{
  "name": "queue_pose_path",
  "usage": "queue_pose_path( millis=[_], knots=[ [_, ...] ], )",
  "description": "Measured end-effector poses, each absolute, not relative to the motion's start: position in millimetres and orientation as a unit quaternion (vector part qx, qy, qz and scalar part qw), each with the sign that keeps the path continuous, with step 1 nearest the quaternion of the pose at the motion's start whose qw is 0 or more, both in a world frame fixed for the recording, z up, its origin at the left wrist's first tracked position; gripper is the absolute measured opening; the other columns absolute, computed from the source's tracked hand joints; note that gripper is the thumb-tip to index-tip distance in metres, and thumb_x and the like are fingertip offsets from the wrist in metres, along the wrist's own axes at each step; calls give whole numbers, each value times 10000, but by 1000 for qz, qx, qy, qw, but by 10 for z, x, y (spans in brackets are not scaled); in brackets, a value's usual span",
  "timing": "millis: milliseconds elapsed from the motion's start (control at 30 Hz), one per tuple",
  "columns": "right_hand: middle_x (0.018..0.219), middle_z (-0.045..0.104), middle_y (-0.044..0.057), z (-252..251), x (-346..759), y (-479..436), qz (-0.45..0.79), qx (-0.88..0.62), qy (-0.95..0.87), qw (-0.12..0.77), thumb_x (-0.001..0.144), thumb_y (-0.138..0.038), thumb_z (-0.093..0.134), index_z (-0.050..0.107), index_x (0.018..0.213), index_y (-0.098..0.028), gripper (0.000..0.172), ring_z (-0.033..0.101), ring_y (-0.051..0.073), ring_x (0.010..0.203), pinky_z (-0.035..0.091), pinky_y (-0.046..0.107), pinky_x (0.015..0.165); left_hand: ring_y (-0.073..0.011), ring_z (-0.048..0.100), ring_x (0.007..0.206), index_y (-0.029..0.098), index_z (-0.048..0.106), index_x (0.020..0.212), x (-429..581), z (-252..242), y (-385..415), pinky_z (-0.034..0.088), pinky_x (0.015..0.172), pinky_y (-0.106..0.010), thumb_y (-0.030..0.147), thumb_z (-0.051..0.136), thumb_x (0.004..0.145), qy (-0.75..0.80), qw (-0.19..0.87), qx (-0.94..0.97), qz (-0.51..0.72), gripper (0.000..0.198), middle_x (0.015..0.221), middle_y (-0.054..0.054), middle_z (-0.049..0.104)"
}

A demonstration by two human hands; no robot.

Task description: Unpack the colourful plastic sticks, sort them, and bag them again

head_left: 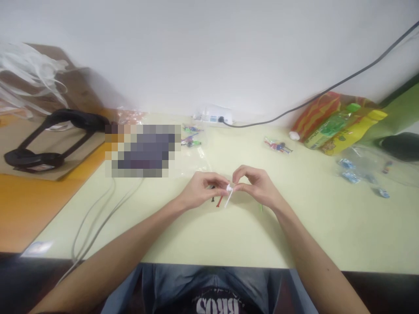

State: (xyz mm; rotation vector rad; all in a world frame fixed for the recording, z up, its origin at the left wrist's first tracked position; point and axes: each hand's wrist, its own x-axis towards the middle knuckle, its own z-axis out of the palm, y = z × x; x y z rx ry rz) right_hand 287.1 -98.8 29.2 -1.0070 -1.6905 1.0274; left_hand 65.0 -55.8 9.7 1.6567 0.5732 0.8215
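Observation:
Both hands meet over the middle of the pale table. Between thumb and fingers, my left hand [204,188] pinches a small white plastic piece [229,189] with a thin stem slanting down. My right hand [257,184] is closed on the same piece from the other side; its exact grip is partly hidden. Below the left fingers lie a red stick-like piece [219,201] and a black one [213,194], their upper ends hidden by the hand. A light green stick [261,208] shows under the right wrist.
Small bags of coloured parts [191,140] lie behind the left hand, another packet [277,145] at back right. A power strip [214,114] stands by the wall. Right are a green bottle [337,122] and blue packets [350,170]; left, a black frame [55,139] and cables [98,226].

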Motion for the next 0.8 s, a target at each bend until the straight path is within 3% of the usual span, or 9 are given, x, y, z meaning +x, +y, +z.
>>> queue_pose_path(
  millis=[333, 533, 733, 800],
  knots=[
    [914, 706, 60, 311, 2871, -995, 353, -409, -719, 437, 857, -490, 770, 721, 818, -246, 251, 651, 232, 873, 502, 397, 852, -157, 706, 739, 173, 798, 939, 658, 104, -572, 573, 689, -258, 270, 834, 790, 238, 535, 734, 345, 182, 826, -61, 766],
    [932, 692, 60, 320, 2836, -1027, 294, -408, -733, 458, 887, -492, 737, 710, 852, -266, 230, 645, 236, 875, 515, 406, 843, -159, 691, 710, 170, 781, 917, 669, 140, -633, 579, 664, -279, 327, 804, 830, 235, 508, 740, 373, 181, 802, -57, 744],
    [995, 698, 65, 378, 2954, -992, 236, -460, -719, 464, 826, -526, 791, 690, 1053, -273, 354, 629, 240, 875, 514, 402, 851, -177, 709, 835, 200, 750, 999, 671, 138, -590, 554, 796, -313, 312, 763, 884, 224, 336, 816, 413, 161, 920, -56, 773],
    [961, 708, 55, 416, 3055, -985, 227, -489, -706, 460, 859, -505, 763, 696, 1040, -266, 308, 627, 231, 853, 506, 392, 836, -191, 705, 906, 204, 733, 1031, 680, 111, -566, 527, 858, -341, 310, 734, 913, 208, 263, 846, 414, 159, 966, -57, 777]
  ],
)
